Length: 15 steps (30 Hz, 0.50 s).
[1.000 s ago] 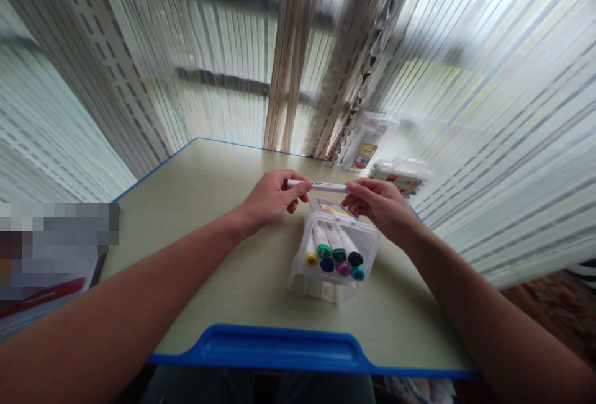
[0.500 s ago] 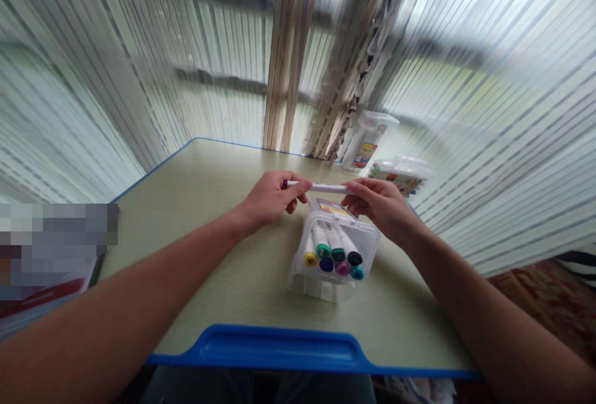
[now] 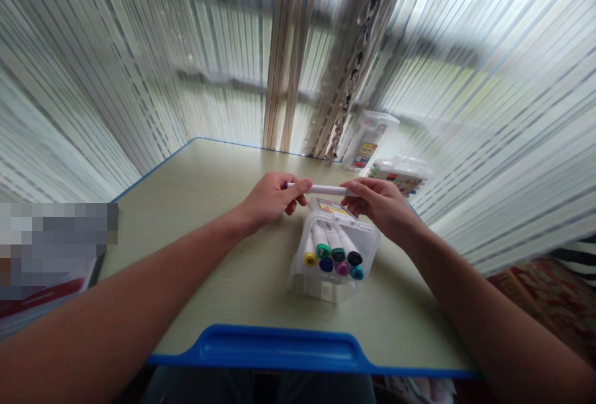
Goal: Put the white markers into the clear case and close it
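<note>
A white marker point(image 3: 328, 190) with a purple end is held level between my two hands, above the table. My left hand point(image 3: 278, 196) pinches it near the purple end at the left. The other end sits in the fingers of my right hand point(image 3: 376, 200), which partly hide it. Just below the hands, a clear plastic case point(image 3: 372, 246) lies open towards me on the table. Several white markers point(image 3: 331, 246) are in it, their coloured ends facing me: yellow, greens, blue, purple, black and turquoise.
The pale table point(image 3: 223, 305) has a blue edge with a moulded blue tray point(image 3: 279, 347) at the front. At the back right stand an upright clear case point(image 3: 367, 143) and a second pack of markers point(image 3: 399, 171). String curtains point(image 3: 223, 50) hang behind the table.
The marker stays between both hands, which have hardly moved. The string curtain behind has swayed a little.
</note>
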Motion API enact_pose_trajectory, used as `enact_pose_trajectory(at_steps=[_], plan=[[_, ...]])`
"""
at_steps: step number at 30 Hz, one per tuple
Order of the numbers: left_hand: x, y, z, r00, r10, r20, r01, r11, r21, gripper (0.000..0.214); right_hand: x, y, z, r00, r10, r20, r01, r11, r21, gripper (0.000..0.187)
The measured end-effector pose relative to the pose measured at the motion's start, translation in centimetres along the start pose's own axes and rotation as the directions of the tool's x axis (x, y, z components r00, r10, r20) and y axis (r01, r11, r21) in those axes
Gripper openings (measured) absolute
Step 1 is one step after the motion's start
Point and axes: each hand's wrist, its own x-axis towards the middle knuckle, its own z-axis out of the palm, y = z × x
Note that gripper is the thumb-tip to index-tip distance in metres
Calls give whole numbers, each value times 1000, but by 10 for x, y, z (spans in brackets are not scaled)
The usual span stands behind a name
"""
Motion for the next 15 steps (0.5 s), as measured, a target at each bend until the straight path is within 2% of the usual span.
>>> enact_pose_trajectory(at_steps=[15], plan=[[-1, 2, 1, 1000, -7, 2, 7, 1000, 5, 32, 0, 0, 1, 1000, 6, -10, -6, 1000, 5, 29]])
